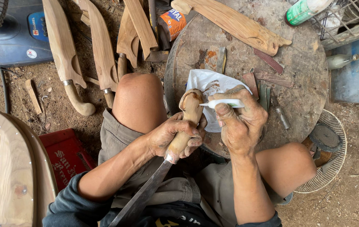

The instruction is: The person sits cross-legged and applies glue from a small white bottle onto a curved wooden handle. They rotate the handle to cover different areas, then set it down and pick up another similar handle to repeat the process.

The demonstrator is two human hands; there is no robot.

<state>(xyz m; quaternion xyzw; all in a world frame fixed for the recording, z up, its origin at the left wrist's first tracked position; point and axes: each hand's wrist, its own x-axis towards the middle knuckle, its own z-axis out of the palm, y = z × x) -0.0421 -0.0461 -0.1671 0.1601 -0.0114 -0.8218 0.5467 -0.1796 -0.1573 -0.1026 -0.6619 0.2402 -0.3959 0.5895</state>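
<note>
My left hand (175,136) grips the curved wooden handle (190,110) of a long knife, whose steel blade (144,194) points back toward my body. My right hand (238,124) pinches a small white tube (223,102), its tip touching the rounded end of the handle. Both hands hover between my bare knees, over the near edge of a round wooden stump (297,88). A crumpled white plastic sheet (209,82) lies on the stump just beyond the handle.
Several wooden sheaths and knife blanks (62,46) lie on the dirt floor at upper left, with a carved wooden piece (238,23) on the stump. A red crate (64,155), a fan guard (330,147), a blue metal box (358,75) and a small can (172,23) surround me.
</note>
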